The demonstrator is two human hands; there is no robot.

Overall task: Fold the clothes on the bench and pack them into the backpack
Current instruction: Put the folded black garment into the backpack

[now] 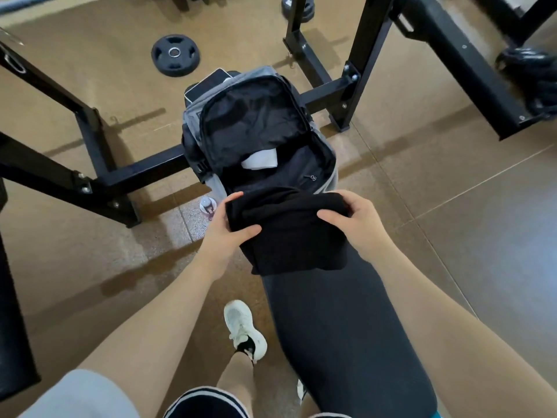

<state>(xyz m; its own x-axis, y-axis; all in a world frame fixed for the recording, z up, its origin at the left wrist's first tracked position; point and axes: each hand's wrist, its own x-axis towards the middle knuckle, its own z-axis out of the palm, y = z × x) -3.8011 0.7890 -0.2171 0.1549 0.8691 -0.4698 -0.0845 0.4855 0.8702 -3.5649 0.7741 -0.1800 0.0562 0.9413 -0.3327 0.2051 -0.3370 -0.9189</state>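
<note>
The bench (340, 342), a long dark padded one, ran away from the person across the tan floor (452, 221), and everything else is placed here against it. Behind the bench's far end stood a black steel rack frame (355, 55), its cross bar passing under that end.

On the far end of the bench lay the backpack (259, 131), grey outside and black inside, unzipped with its flap thrown back so the main compartment gaped toward the person. A white folded item (260, 159) sat inside that compartment.

At the near edge of the backpack, over the bench's middle stretch, a folded black garment (289, 233) was held up by both hands. The left hand (224, 233) gripped the garment's left edge, thumb lying across the top and fingers curled beneath. The right hand (351, 218) gripped the right edge, its thumb pressed on top and fingers wrapped round the far corner.

Left of the bench, on the floor, stood a foot in a white sneaker (245, 327). Farther off to the left, beyond the bench's far end, a black weight plate (175, 54) lay flat. A phone (208, 84) rested on the bench's far tip, touching the backpack's flap. A small bottle (208, 205) stood on the floor just left of the bench, beside the left hand.
</note>
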